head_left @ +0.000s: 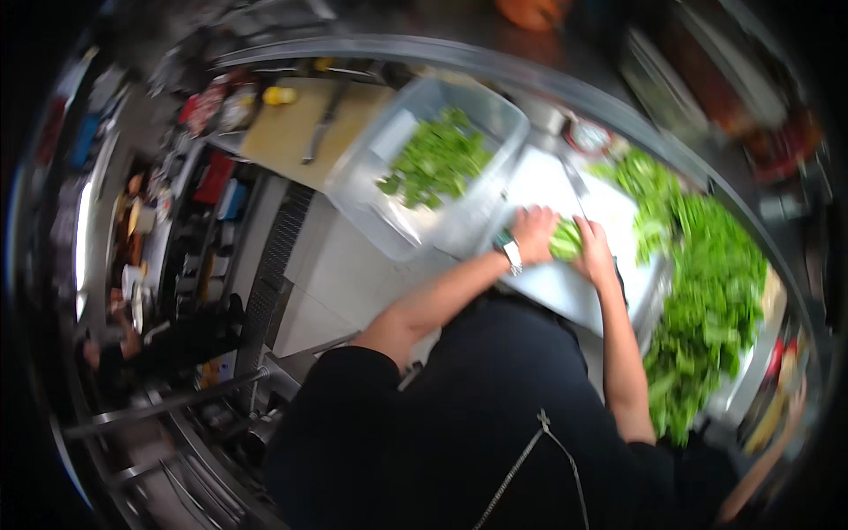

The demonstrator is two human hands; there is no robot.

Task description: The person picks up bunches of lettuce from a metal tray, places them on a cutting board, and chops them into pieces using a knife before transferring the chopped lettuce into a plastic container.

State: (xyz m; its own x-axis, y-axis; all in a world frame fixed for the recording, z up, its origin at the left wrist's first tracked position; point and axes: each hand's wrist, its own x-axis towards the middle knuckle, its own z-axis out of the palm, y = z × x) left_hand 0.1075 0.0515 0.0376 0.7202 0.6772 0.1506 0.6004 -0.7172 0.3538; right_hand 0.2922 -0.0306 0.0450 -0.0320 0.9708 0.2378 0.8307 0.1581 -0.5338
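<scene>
both hands, left hand [533,231] and right hand [594,252], grip closed around a bunch of greens [565,238] (soft, light, bruisable) on the white board [552,283]; best held mid-bunch.

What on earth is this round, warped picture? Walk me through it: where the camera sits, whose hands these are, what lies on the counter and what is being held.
There is no machine here. The picture comes from a wide fisheye camera worn on a person's head, looking down, so straight edges bend near the rim. The two bare forearms coming up from below are that person's own. The left hand, with a wristwatch, and the right hand together grip a small bunch of green leafy vegetables over a white cutting board. To the right lies a large heap of the same greens. Ahead on the left stands a clear rectangular plastic tub with cut greens in it. Farther off lies a yellow board with a knife. The picture is blurred, so finer detail is lost.
</scene>
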